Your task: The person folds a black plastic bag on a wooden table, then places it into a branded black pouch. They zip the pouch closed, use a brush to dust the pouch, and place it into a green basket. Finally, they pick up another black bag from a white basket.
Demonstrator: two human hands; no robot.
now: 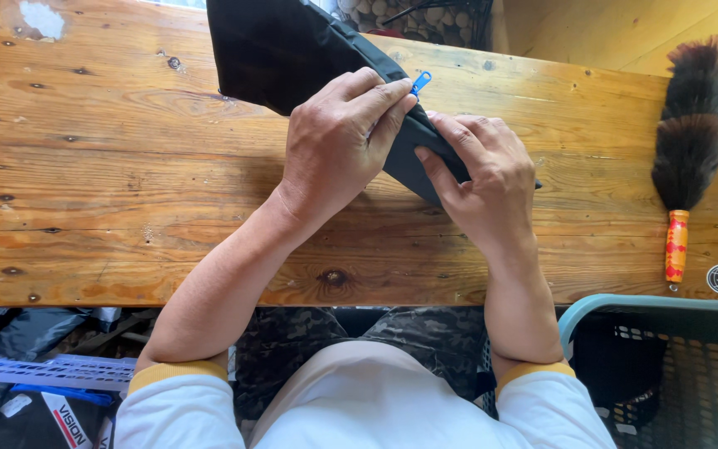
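A black fabric piece (280, 50) lies on the wooden table (110, 166), reaching from the far edge toward the middle. A small blue zipper pull (420, 81) sticks out at its edge. My left hand (338, 137) presses on the fabric with its fingertips right beside the blue pull. My right hand (484, 179) grips the near corner of the fabric, fingers curled over it. Most of that corner is hidden under both hands.
A dark feather duster (691, 125) with an orange-red handle lies at the table's right end. A teal-rimmed mesh basket (666, 303) stands at the lower right. Black packages with white labels (35, 407) lie on the floor at the lower left.
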